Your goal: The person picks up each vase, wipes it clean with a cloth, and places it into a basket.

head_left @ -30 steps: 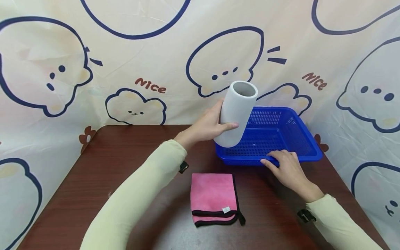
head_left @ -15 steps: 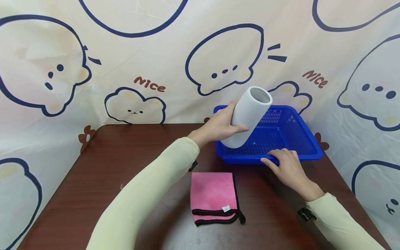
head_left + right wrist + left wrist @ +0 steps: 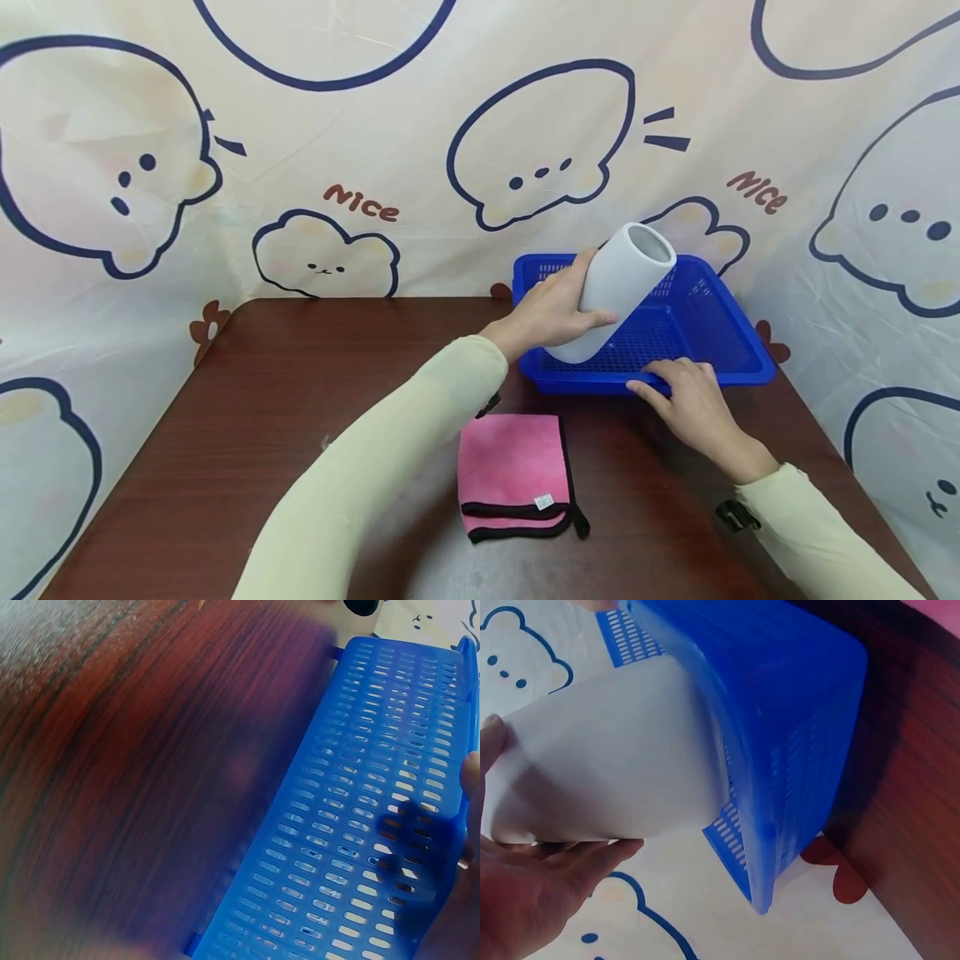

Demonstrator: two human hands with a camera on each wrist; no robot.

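Observation:
My left hand (image 3: 551, 308) grips a smooth white vase (image 3: 628, 277) around its side, thumb toward me and fingers behind. The vase leans to the right, mouth up, with its lower end over the left part of a blue plastic basket (image 3: 577, 387). In the left wrist view the vase (image 3: 607, 757) reaches past the basket rim (image 3: 742, 742); whether its base touches the bottom is hidden. My right hand (image 3: 693, 408) holds the basket's front rim, thumb outside and fingers over the edge. The right wrist view shows dark finger shapes through the slotted wall (image 3: 330, 825).
A folded pink cloth (image 3: 513, 462) with black edging lies on the dark wooden table (image 3: 315, 358), in front of the basket. Behind and at both sides hangs a printed curtain (image 3: 420, 150), close to the basket's back and right.
My left hand has carried the vase rightward and slightly lower over the basket, tilting it further to the right. The right hand, basket and cloth have stayed in place.

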